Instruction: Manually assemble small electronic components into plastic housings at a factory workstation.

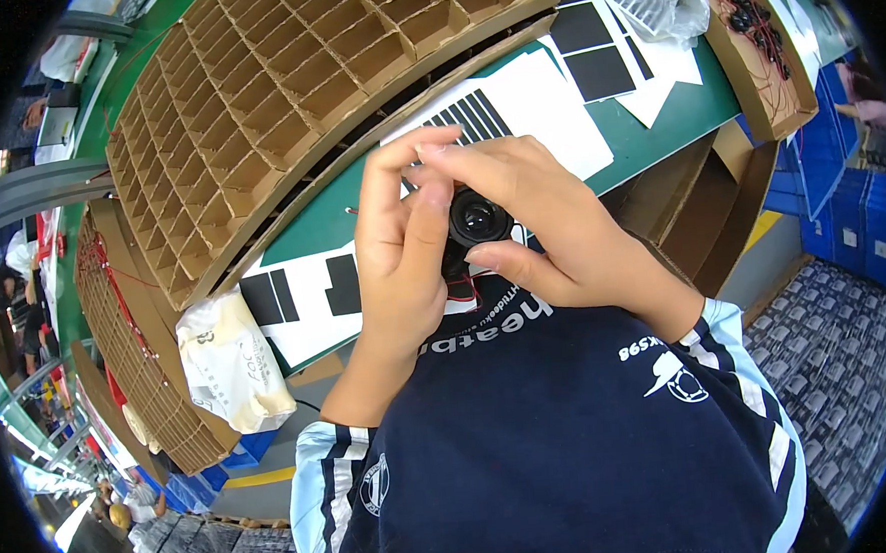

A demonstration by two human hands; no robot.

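Note:
Close in front of my chest, my two hands come together around a small black round speaker (478, 218) with a domed, shiny middle. On its left side, my left hand (399, 241) has its fingers curled and its thumb against the rim. My right hand (550, 211) arches over the top, its thumb pressed to the lower edge and its fingertips meeting those of my left hand. Thin red and black wires (464, 297) hang below the speaker. The palms hide part of the speaker's back and sides.
A large cardboard tray with dividers (283, 95) stands on the green table (647, 151). White sheets with black shapes (544, 101) lie beside it. A cardboard box (790, 108) at the far right holds black wired parts. Left stands a white bag (229, 363).

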